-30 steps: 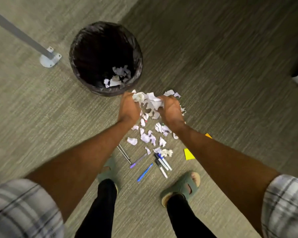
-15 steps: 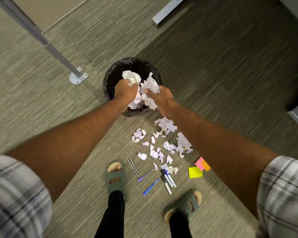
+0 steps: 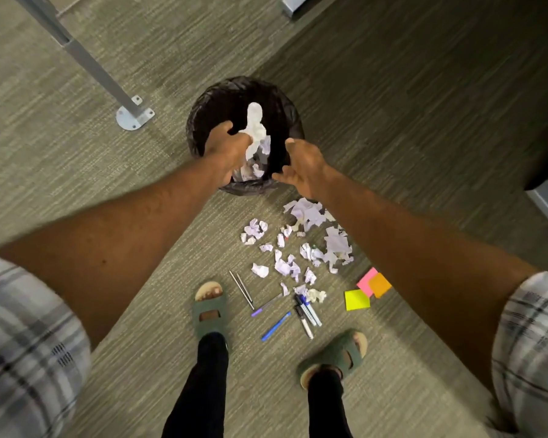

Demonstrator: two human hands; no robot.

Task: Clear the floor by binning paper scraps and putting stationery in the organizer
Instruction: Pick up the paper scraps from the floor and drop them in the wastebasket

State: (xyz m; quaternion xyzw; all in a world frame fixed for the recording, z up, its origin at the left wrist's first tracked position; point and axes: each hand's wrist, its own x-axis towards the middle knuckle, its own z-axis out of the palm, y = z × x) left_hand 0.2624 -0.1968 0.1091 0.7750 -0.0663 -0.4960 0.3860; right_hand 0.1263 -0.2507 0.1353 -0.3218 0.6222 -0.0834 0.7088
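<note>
Hands hover over the bin (image 3: 200, 128): my left hand (image 3: 227, 153) and right hand (image 3: 304, 167) are both spread, holding nothing. White paper (image 3: 256, 128) falls inside it. More paper scraps (image 3: 301, 245) and pens (image 3: 304, 311) lie just beside the bin on the floor (image 3: 408, 105).

Even indoor light covers the carpet (image 3: 108, 172), bright on the left and falling into a broad dark shadow on the upper right. The bin (image 3: 244, 90) is a black hole inside, while a falling paper scrap (image 3: 255, 121) glares nearly white and smears with motion. Both plaid sleeves (image 3: 29, 343) at the lower corners are soft and blurred. The wide lens tilts the metal leg (image 3: 86, 63) and stretches the forearms towards the edges.
</note>
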